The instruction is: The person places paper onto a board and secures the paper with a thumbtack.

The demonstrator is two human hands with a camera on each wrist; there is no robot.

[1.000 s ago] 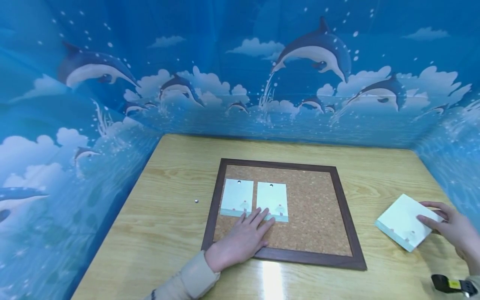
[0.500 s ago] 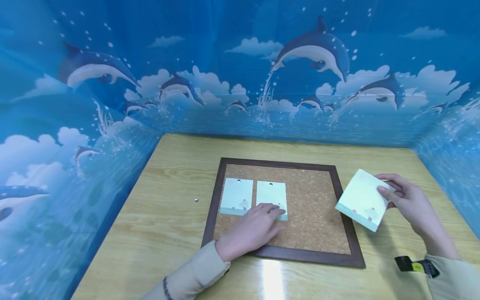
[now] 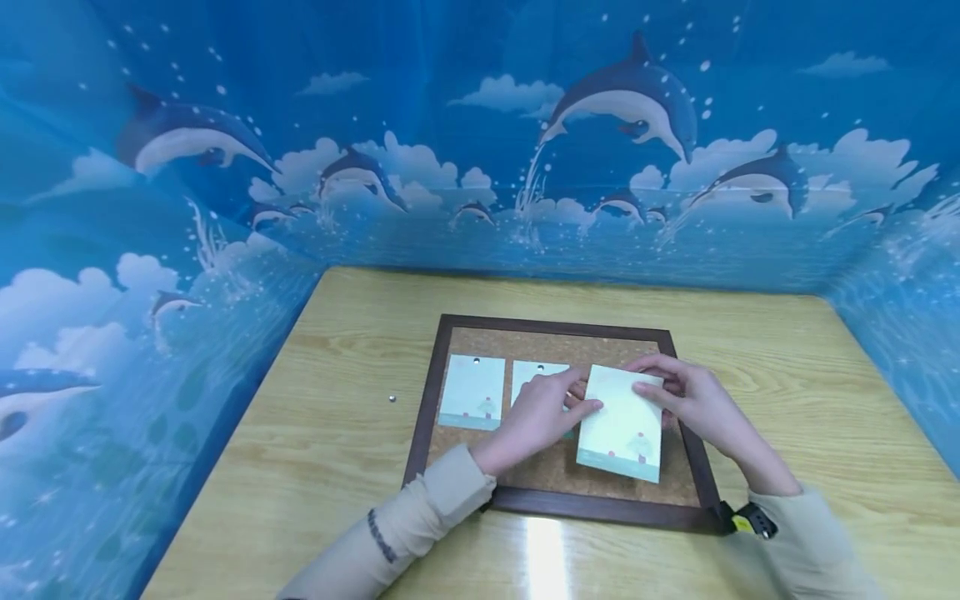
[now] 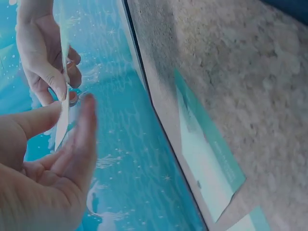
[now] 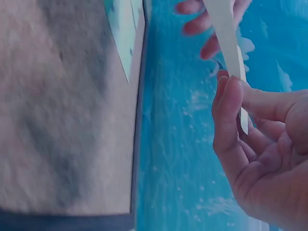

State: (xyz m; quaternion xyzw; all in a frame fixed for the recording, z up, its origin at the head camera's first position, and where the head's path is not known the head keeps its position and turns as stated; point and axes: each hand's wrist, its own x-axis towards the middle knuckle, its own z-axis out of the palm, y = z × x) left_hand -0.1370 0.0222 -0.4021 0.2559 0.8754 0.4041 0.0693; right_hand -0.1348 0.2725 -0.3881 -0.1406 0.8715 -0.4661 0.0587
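The right hand [image 3: 692, 404] pinches printed notepaper [image 3: 621, 429] over the corkboard [image 3: 547, 481]; the left hand [image 3: 538, 415], fingers parted, touches its edge.

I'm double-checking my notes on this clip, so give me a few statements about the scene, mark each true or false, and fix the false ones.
1. In the head view, the left hand hides part of a lying card on the corkboard. True.
2. The right hand pinches a raised card. True.
3. The left hand is well away from the raised card. False: its thumb touches it.
4. A small shiny object lies on the table. True.
5. The corkboard has a white frame. False: the frame is dark brown.
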